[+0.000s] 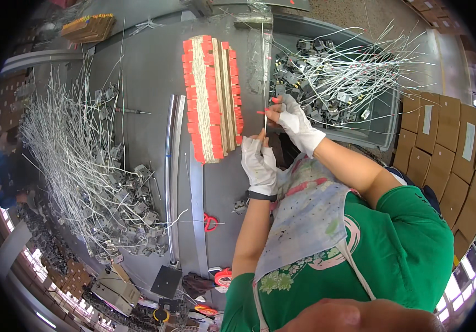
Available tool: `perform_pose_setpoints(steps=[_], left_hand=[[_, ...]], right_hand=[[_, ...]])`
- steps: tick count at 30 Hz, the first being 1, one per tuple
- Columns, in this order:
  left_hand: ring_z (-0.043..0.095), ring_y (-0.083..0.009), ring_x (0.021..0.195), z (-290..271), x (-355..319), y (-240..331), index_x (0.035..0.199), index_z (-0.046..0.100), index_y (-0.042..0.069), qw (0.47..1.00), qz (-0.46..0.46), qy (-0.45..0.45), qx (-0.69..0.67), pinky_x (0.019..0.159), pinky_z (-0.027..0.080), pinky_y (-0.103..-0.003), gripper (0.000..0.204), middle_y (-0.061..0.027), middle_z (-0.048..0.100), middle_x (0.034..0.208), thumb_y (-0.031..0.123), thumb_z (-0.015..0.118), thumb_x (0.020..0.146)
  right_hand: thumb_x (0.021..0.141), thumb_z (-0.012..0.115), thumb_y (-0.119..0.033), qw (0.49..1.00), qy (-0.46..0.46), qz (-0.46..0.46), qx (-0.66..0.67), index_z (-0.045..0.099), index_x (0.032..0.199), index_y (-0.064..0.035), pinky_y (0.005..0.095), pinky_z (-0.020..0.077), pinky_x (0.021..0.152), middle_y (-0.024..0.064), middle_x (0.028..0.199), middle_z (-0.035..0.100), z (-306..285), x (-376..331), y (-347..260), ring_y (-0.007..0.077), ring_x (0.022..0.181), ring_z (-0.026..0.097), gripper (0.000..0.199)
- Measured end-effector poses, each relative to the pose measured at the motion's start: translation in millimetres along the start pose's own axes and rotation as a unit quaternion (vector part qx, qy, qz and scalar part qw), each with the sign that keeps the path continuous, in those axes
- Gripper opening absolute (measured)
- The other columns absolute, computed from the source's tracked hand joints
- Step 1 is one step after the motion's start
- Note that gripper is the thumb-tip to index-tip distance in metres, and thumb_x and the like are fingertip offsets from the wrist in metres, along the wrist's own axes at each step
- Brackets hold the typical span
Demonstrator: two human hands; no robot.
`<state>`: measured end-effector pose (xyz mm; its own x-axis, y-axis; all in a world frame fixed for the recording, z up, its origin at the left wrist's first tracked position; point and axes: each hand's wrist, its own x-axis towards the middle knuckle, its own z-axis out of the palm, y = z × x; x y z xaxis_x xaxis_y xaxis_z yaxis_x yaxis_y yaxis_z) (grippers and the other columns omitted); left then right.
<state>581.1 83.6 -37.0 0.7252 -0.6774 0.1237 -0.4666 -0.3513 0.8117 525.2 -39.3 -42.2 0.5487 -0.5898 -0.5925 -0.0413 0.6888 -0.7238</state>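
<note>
Both hands wear white fingerless gloves and work at the near right edge of the grey table. My left hand (pixel 259 166) is closed, thumb and finger pinching the lower end of a thin pale wire (pixel 266 120) that runs away from me. Just beyond it, my right hand (pixel 297 123) pinches a small piece of red tape (pixel 260 112) against that wire. Left of my hands lies a pale banded block (pixel 200 83) lined with many red tape pieces, and brown strips (pixel 225 99) run along its right part.
A grey bin (pixel 359 135) at the right holds black switch-like parts with white wires. More wired parts (pixel 130 205) heap at the left. A metal rail (pixel 172 166), a screwdriver (pixel 130 111) and red scissors (pixel 210 222) lie on the table. Cardboard boxes (pixel 431 138) stack at the far right.
</note>
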Motion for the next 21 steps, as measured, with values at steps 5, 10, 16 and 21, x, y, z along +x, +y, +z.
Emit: perform_pose_setpoints(steps=[5, 10, 16, 21], left_hand=[[0.053, -0.021, 0.074, -21.5, -1.4, 12.8, 0.101, 0.064, 0.004, 0.998, -0.022, -0.007, -0.053, 0.071, 0.043, -0.03, 0.025, -0.0086, 0.056, 0.081, 0.0, 0.061, 0.077], [0.052, -0.0172, 0.08, -49.9, -7.4, 42.0, 0.102, 0.063, 0.001, 0.973, -0.11, 0.025, -0.2, 0.073, 0.041, -0.026, 0.023, -0.007, 0.055, 0.084, 0.0, 0.06, 0.079], [0.05, -0.0122, 0.082, -84.7, -28.0, 67.9, 0.103, 0.062, 0.0, 0.954, -0.141, 0.044, -0.26, 0.073, 0.04, -0.023, 0.022, -0.0041, 0.052, 0.09, 0.001, 0.059, 0.081], [0.05, -0.0119, 0.079, -103.6, -51.2, 76.4, 0.103, 0.062, 0.0, 0.949, -0.123, 0.08, -0.279, 0.072, 0.04, -0.023, 0.022, -0.0041, 0.052, 0.09, 0.0, 0.06, 0.081]], right_hand=[[0.076, 0.066, -0.007, 0.999, -0.025, -0.04, 0.001, 0.034, 0.113, -0.0021, 0.0247, 0.0428, 0.073, 0.0076, 0.092, 0.053, 7.3, -17.2, -19.1, 0.0137, 0.086, 0.053, 0.049], [0.073, 0.066, -0.001, 0.991, -0.029, -0.121, 0.042, 0.036, 0.11, -0.0052, 0.0218, 0.0409, 0.074, 0.0037, 0.092, 0.047, 25.0, -46.2, -34.7, 0.0095, 0.08, 0.05, 0.048], [0.073, 0.059, 0.012, 0.977, -0.074, -0.194, 0.048, 0.035, 0.11, -0.0073, 0.0252, 0.045, 0.079, 0.004, 0.098, 0.047, 44.2, -86.4, -42.7, 0.0118, 0.086, 0.052, 0.049], [0.069, 0.061, 0.016, 0.954, -0.152, -0.254, 0.045, 0.034, 0.111, -0.0098, 0.0224, 0.0445, 0.074, 0.0039, 0.097, 0.044, 67.3, -124.0, -49.7, 0.0099, 0.081, 0.052, 0.056]])
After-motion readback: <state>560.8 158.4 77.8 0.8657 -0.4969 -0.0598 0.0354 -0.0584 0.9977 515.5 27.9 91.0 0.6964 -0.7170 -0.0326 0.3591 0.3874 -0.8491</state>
